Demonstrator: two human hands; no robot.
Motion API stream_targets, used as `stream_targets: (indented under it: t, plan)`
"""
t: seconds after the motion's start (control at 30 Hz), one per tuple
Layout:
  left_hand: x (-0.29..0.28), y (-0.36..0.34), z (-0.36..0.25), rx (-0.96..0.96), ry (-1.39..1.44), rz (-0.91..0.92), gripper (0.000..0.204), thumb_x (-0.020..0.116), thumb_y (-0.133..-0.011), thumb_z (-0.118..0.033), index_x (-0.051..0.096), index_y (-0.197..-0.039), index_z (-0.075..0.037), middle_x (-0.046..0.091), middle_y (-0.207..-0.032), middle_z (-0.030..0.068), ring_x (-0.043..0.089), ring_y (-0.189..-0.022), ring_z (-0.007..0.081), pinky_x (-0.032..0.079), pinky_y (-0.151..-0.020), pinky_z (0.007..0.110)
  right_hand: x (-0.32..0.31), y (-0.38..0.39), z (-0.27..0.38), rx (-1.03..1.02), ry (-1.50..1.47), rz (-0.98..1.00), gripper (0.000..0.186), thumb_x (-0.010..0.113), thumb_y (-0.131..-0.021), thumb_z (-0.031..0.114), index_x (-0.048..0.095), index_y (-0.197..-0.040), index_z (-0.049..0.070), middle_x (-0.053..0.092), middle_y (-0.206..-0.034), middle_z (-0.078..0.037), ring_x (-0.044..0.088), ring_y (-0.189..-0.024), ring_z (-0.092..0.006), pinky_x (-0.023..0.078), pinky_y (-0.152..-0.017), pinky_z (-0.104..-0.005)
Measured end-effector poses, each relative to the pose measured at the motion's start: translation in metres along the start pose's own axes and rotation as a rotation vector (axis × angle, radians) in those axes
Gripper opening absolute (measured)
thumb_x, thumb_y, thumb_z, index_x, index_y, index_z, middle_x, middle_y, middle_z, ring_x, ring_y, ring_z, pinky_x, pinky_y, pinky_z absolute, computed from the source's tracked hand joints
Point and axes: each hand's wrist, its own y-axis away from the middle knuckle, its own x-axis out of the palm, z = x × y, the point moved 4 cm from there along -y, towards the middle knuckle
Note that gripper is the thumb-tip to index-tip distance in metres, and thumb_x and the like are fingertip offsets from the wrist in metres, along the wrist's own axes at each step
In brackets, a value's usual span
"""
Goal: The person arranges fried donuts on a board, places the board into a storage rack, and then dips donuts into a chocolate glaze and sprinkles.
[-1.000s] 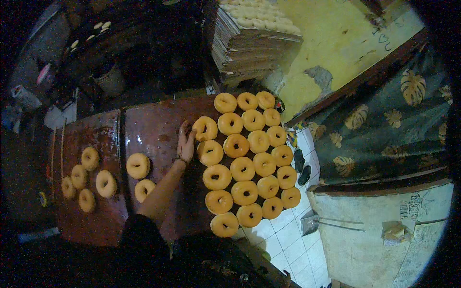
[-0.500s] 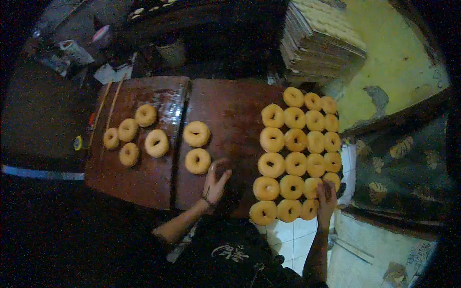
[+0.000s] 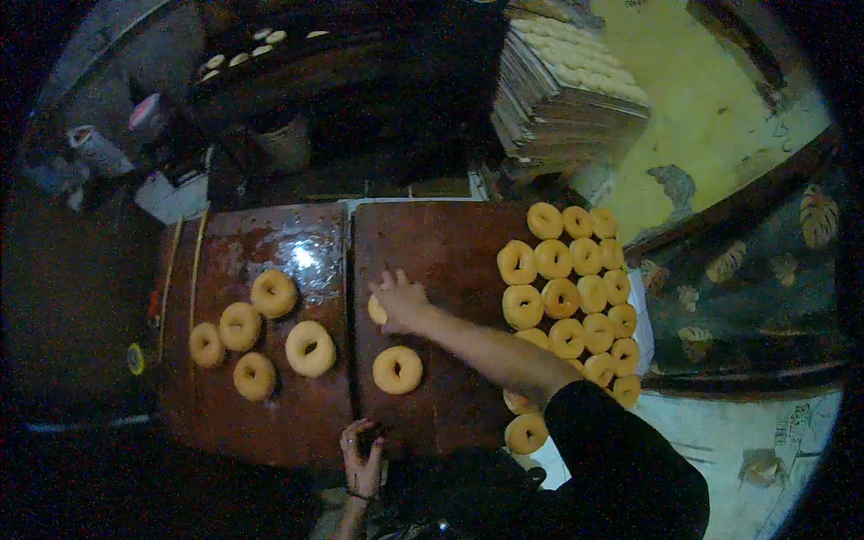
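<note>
My right hand (image 3: 400, 304) reaches across the brown table, fingers curled over a ring doughnut (image 3: 375, 310) that it mostly hides. Just nearer to me lies another golden doughnut (image 3: 397, 370), untouched. My left hand (image 3: 363, 459) is by the table's front edge, thumb and fingers curved apart with nothing between them. Left of the table's seam sit several loose doughnuts, the palest one (image 3: 310, 348) closest to the seam. On the right, doughnuts stand in close rows (image 3: 561, 298), partly covered by my right forearm.
Two thin wooden sticks (image 3: 197, 279) lie along the table's left side. A tall stack of boards (image 3: 562, 117), topped with pale dough pieces, rises at the back right beside a yellow wall (image 3: 711, 108). A dark patterned cloth (image 3: 729, 297) hangs at the right.
My right hand has gone from the rows on the right to a doughnut near the seam. My left hand has drawn back toward the front edge. The view has shifted.
</note>
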Motion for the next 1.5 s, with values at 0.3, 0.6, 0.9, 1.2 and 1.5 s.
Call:
stream_targets:
  t: [0.3, 0.6, 0.9, 1.2, 1.5]
  plan:
    - [0.034, -0.090, -0.066, 0.288, -0.283, 0.346, 0.060, 0.077, -0.084, -0.030, 0.054, -0.132, -0.003, 0.051, -0.135, 0.0187, 0.043, -0.127, 0.0383, 0.037, -0.110, 0.049, -0.070, 0.001, -0.310, 0.376, 0.130, 0.076, 0.102, 0.089, -0.066, 0.040, 0.038, -0.151, 0.017, 0.037, -0.154, -0.017, 0.038, -0.140, -0.0412, 0.038, -0.113, -0.0544]
    - [0.107, -0.144, -0.025, 0.376, -1.083, 0.528, 0.117, 0.089, -0.065, -0.049, 0.027, -0.157, -0.012, 0.039, -0.149, 0.0184, 0.038, -0.137, 0.0408, 0.037, -0.111, 0.056, -0.107, 0.209, -0.254, 0.071, -0.654, -0.772, 0.066, 0.079, -0.086, 0.027, 0.050, -0.143, 0.010, 0.054, -0.144, -0.013, 0.051, -0.131, -0.0322, 0.038, -0.114, -0.0444]
    - [0.210, 0.015, -0.074, 0.566, -0.926, 0.804, 0.108, 0.088, -0.065, -0.043, 0.033, -0.152, -0.009, 0.040, -0.147, 0.0176, 0.039, -0.136, 0.0411, 0.038, -0.112, 0.052, 0.129, 0.530, -0.198, 0.461, -1.129, -0.924, 0.055, 0.069, -0.093, 0.015, 0.049, -0.144, 0.007, 0.058, -0.134, -0.010, 0.058, -0.118, -0.0185, 0.053, -0.097, -0.0349]
    - [0.196, 0.046, 0.024, 0.369, -0.117, 0.600, 0.101, 0.085, -0.074, -0.039, 0.031, -0.151, -0.003, 0.042, -0.145, 0.0227, 0.039, -0.138, 0.0388, 0.034, -0.117, 0.048, 0.281, 0.531, -0.047, 0.746, -2.280, -0.568, 0.043, 0.061, -0.097, 0.020, 0.052, -0.135, 0.000, 0.065, -0.125, -0.017, 0.063, -0.117, -0.0277, 0.051, -0.103, -0.0440]
    - [0.120, 0.052, 0.013, 0.262, 0.008, 0.654, 0.092, 0.081, -0.084, -0.024, 0.025, -0.152, 0.001, 0.042, -0.149, 0.0205, 0.045, -0.137, 0.0322, 0.037, -0.117, 0.043, 0.253, 0.486, 0.002, 0.546, -2.409, -0.231, 0.045, 0.061, -0.100, 0.026, 0.052, -0.135, 0.000, 0.066, -0.124, -0.015, 0.064, -0.116, -0.0289, 0.052, -0.101, -0.0427]
